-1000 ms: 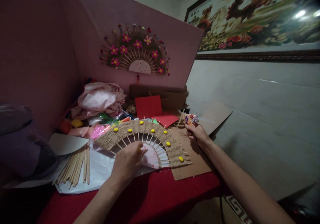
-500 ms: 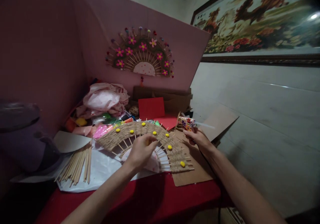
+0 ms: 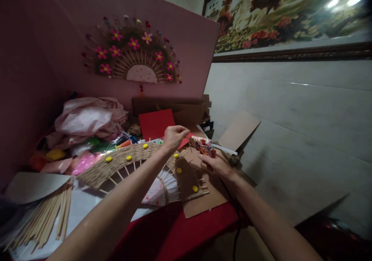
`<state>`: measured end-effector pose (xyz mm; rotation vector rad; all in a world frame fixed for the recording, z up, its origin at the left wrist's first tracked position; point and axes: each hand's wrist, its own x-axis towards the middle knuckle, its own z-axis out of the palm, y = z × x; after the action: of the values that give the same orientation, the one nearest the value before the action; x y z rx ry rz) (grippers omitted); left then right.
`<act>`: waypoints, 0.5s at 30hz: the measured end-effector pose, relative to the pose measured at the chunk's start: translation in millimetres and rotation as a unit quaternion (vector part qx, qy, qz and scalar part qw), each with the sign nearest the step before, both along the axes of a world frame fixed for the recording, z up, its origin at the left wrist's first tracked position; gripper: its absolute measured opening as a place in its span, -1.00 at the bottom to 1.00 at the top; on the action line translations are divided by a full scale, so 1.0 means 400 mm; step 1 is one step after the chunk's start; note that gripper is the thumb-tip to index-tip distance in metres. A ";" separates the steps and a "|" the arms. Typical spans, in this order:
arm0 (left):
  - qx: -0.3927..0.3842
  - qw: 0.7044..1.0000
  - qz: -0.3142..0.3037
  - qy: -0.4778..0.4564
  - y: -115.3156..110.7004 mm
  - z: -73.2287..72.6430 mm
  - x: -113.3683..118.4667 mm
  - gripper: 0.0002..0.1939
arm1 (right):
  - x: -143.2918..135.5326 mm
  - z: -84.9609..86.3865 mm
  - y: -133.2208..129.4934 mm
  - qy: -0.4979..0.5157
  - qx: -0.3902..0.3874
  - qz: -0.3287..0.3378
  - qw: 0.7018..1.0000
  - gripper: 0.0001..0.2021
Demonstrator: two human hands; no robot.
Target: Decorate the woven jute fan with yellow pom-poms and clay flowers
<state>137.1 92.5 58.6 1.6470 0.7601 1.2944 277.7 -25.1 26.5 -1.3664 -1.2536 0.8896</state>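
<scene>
My right hand [image 3: 217, 162] is wrapped round a flower-patterned hot glue gun [image 3: 201, 144]. A pale glue stick [image 3: 226, 149] juts from its back end, and its nozzle points left. Just left of the nozzle, my left hand [image 3: 175, 137] is closed in a pinch; whatever lies between the fingertips is too small to make out. Below both hands is a half-round fan [image 3: 99, 170] of wooden sticks woven with brown twine, dotted with several yellow buttons [image 3: 195, 189]. My left forearm covers part of the fan.
Brown cardboard [image 3: 200, 208] lies under the fan's right end. Loose wooden sticks [image 3: 43, 220] lie at the left. Behind are pink cloth [image 3: 90, 117] and red card [image 3: 156, 124]. A finished flowered fan [image 3: 133, 55] hangs on a pink board. A black cord [image 3: 236, 230] drops past the table edge.
My left hand has moved from over the fan's middle up and right to the glue gun's nozzle. The view has turned right. My right hand still holds the glue gun.
</scene>
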 end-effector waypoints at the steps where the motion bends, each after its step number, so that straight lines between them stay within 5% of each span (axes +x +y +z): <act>1: 0.009 1.000 0.009 -0.004 0.015 0.009 0.002 -0.82 | 0.016 -0.009 -0.001 -0.003 0.004 -0.015 1.000 -0.77; 6: 0.091 0.990 0.027 0.106 0.067 0.038 0.032 -0.78 | 0.089 -0.061 -0.021 -0.009 0.010 -0.078 0.997 -0.78; 15: 0.190 0.928 -0.003 0.319 0.071 -0.016 0.106 -0.84 | 0.119 -0.078 -0.050 0.065 -0.002 -0.136 0.989 -0.67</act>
<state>179.5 120.8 52.3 2.4408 0.9129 0.9270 325.2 -44.9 -4.7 -1.4190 -0.9406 0.7768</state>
